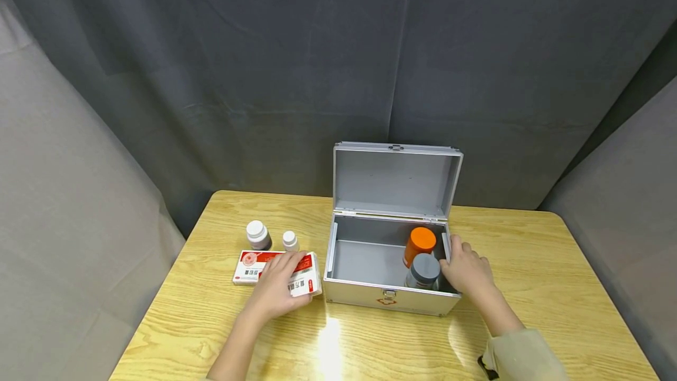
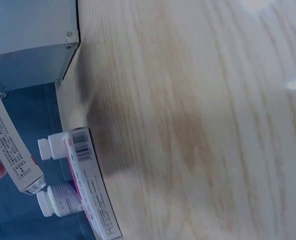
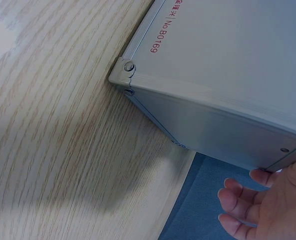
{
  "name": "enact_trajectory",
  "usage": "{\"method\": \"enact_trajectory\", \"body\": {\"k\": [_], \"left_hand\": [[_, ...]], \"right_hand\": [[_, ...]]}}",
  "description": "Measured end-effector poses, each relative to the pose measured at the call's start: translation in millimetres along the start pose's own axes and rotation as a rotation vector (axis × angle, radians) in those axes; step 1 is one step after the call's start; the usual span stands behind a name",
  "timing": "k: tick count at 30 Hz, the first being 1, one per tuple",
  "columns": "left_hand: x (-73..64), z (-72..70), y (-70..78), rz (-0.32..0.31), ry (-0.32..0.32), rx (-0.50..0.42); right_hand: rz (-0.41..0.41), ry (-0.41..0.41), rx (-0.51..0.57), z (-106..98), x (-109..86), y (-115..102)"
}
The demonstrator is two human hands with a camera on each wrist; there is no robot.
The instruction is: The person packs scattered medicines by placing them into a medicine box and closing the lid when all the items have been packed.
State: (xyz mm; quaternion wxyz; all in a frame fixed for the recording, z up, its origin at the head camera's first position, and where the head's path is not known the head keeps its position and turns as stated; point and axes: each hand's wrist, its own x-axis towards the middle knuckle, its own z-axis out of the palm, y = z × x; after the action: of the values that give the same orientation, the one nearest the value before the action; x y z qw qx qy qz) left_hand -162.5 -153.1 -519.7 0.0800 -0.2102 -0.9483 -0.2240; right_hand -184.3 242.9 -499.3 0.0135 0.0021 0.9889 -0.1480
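My left hand (image 1: 280,287) grips a white and red medicine box (image 1: 312,275), which is raised off the table in the left wrist view. Below it, a second medicine box (image 2: 95,185) lies on the table. Behind that one stand a larger white-capped bottle (image 1: 257,235) and a smaller white bottle (image 1: 290,241). An aluminium first-aid case (image 1: 365,294) stands to the right with its lid raised. Inside, at its right end, are an orange-capped bottle (image 1: 421,241) and a grey-capped bottle (image 1: 425,269). My right hand (image 1: 468,268) rests at the case's right rim, fingers loosely bent.
The wooden table (image 1: 381,346) carries everything. A dark grey curtain (image 1: 264,75) hangs behind it, and lighter cloth panels (image 1: 69,193) stand at both sides. The raised lid (image 1: 394,181) leans back near the curtain.
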Motion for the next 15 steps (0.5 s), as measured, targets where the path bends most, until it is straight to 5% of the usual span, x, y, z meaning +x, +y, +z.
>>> {"method": "enact_trajectory", "body": {"k": [15], "left_hand": [[13.2,-12.0,8.8,0.053,0.095,-0.001]], "right_hand": [[0.004,-0.001,-0.001,-0.1,0.2,0.1]]}}
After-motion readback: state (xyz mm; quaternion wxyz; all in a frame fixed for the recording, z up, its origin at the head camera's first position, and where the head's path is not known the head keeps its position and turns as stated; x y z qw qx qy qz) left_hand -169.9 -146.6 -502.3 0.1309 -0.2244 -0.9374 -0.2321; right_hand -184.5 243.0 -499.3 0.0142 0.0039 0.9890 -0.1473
